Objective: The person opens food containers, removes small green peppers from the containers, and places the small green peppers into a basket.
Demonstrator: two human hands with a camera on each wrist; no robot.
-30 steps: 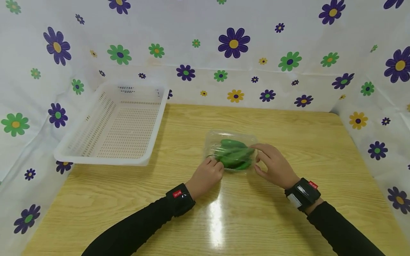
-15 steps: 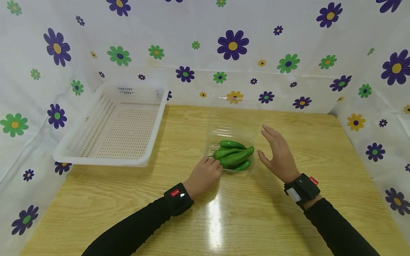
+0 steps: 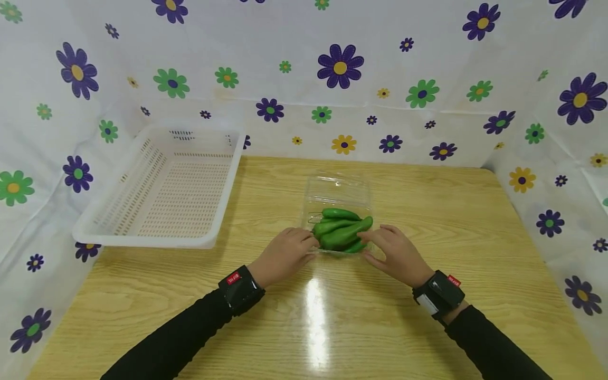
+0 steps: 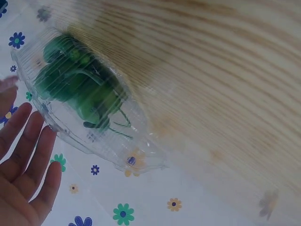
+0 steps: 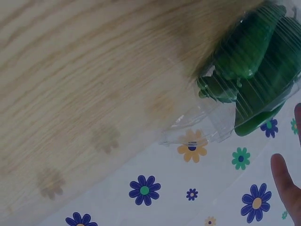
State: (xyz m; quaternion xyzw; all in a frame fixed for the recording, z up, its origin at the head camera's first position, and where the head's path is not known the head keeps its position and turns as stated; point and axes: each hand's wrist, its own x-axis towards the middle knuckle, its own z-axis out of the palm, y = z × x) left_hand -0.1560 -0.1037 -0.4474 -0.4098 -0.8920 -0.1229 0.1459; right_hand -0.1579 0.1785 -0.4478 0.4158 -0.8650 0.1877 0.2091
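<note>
Several green peppers (image 3: 339,232) lie side by side in a clear plastic clamshell box (image 3: 307,206) at the middle of the table. Its transparent lid (image 3: 337,184) is swung back toward the wall. My left hand (image 3: 282,256) is at the front left corner. In the left wrist view that hand (image 4: 26,165) has its fingers extended and spread beside the box wall (image 4: 117,153). My right hand (image 3: 396,256) is at the front right corner, its index finger over a pepper tip; contact cannot be told. In the right wrist view only parts of its fingers (image 5: 282,174) show.
A white perforated plastic basket (image 3: 190,190) stands at the left on the wooden table (image 3: 427,200). Behind and at both sides hangs a white cloth (image 3: 294,31) with printed flowers.
The lid went from lying over the peppers to folded back. My right hand lifted off, then came down to the box's front right corner. My left hand shifted slightly and its fingers loosened.
</note>
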